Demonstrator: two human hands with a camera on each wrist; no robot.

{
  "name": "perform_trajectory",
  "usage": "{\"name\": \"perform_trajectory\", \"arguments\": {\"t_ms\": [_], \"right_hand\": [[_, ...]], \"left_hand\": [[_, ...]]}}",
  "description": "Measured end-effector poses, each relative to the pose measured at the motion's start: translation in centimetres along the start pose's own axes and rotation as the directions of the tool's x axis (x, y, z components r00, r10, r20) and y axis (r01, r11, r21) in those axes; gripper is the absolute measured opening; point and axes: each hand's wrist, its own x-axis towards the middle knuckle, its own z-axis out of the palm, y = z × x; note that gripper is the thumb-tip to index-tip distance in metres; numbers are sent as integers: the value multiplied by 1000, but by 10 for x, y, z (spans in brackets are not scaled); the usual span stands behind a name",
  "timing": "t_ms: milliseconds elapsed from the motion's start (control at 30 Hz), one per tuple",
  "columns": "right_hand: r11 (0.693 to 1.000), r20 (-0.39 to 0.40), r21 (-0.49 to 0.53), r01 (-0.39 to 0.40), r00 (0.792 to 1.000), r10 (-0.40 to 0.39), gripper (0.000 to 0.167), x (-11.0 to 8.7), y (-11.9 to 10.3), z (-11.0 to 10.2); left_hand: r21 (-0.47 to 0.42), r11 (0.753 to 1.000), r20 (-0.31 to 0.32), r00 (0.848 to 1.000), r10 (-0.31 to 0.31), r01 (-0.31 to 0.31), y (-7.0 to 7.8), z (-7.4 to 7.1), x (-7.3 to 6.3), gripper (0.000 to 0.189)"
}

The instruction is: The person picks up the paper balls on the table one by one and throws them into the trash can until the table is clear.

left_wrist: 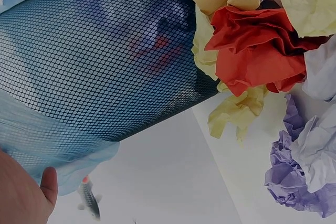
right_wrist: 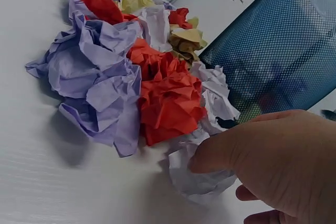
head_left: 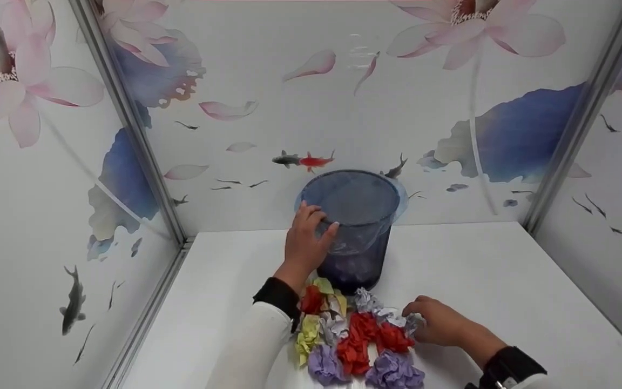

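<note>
A dark blue mesh wastebasket [head_left: 354,265], lined with a thin translucent blue bag [left_wrist: 79,158], stands on the table tilted slightly. My left hand [head_left: 306,237] grips its rim at the near left side, over the bag's folded edge. In front of it lies a heap of crumpled paper balls: red [head_left: 353,354], purple [head_left: 394,370], yellow [head_left: 307,337] and whitish ones. At the heap's right side my right hand [head_left: 443,322] holds a white crumpled paper ball [right_wrist: 197,174], thumb on top. Blurred red and purple shapes show through the mesh in the left wrist view.
The white table [head_left: 224,302] is bounded by a back panel [head_left: 246,200] and side panels printed with lotus flowers and fish. Grey metal frame posts [head_left: 133,129] mark the corners. The wastebasket stands close to the back panel.
</note>
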Motion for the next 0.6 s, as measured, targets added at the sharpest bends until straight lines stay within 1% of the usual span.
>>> {"name": "perform_trajectory", "arguments": {"t_ms": [200, 333, 467, 600], "right_hand": [[999, -21, 43, -11, 1000, 12, 33, 2, 5, 13], [997, -37, 76, -22, 999, 25, 25, 3, 9, 17], [997, -73, 76, 3, 997, 2, 18, 3, 13, 19], [996, -82, 91, 10, 997, -2, 16, 4, 15, 20]], "left_hand": [[0, 1000, 17, 1000, -18, 18, 1, 0, 1, 47], [-1, 1000, 9, 1000, -7, 7, 1, 0, 0, 47], [-5, 1000, 9, 1000, -5, 5, 0, -1, -1, 48], [-4, 1000, 15, 1000, -9, 9, -1, -1, -1, 47]]}}
